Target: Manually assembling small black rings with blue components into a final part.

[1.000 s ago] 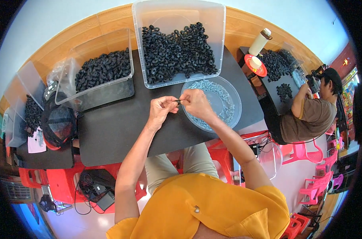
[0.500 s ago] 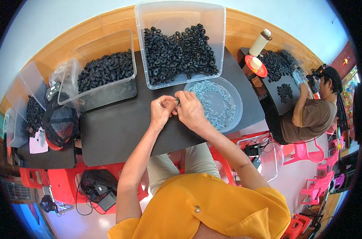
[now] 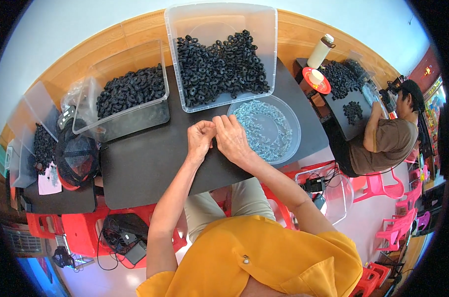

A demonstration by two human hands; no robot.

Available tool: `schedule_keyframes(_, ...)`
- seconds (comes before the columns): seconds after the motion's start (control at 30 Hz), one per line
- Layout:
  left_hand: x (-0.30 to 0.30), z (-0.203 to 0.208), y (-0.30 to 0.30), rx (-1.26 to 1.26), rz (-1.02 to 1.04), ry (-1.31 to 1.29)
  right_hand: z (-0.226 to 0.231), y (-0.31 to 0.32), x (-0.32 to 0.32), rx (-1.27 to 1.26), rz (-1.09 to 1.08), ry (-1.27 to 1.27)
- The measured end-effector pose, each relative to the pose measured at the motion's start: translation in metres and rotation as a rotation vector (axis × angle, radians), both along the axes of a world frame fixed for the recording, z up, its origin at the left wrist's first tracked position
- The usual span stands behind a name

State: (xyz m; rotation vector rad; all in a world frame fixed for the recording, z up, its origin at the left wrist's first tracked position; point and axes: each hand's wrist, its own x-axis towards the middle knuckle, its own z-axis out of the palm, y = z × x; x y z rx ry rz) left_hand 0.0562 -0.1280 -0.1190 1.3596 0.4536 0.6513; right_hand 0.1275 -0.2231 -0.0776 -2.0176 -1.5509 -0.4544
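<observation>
My left hand (image 3: 201, 140) and my right hand (image 3: 231, 137) meet above the dark table, fingertips pinched together. Whatever they hold is small and hidden behind the fingers. Just beyond them stands a large clear plastic bin (image 3: 274, 54), tipped toward me, with many small black ring-like parts (image 3: 222, 67) heaped inside. A round, shallow translucent tray (image 3: 294, 143) is beside my right hand, strewn with tiny silvery springs (image 3: 256, 116). To the left sits another clear bin (image 3: 135, 123) holding a pile of black plastic pieces (image 3: 130, 90).
The dark tabletop (image 3: 140, 171) extends to my left. At far left are a black mesh-covered item (image 3: 76, 151) and another bin of black parts (image 3: 44, 143). At right, a person (image 3: 387, 133) works by a cream bottle (image 3: 321, 51). Red stools (image 3: 81, 232) stand below.
My hands stay together at nearly the same spot, the fingers slightly shifted. A small dark part that showed between the fingertips is now out of sight. The view has tilted slightly.
</observation>
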Motion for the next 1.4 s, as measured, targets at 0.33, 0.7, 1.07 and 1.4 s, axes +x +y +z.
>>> schedule_keyframes(0.33,-0.002,0.002,0.003,-0.023,-0.009,0.025,-0.003,0.003,-0.001,0.011,0.008,-0.053)
schedule_keyframes(0.7,0.002,-0.010,0.008,0.263,0.050,0.094,0.000,0.001,-0.005,-0.025,-0.015,-0.175)
schedule_keyframes(1.07,-0.001,0.003,0.006,0.113,-0.091,-0.080,0.007,-0.009,0.002,-0.150,-0.068,-0.179)
schedule_keyframes(1.4,-0.007,0.016,0.008,-0.158,-0.254,-0.005,0.013,-0.014,0.016,-0.122,-0.059,-0.371)
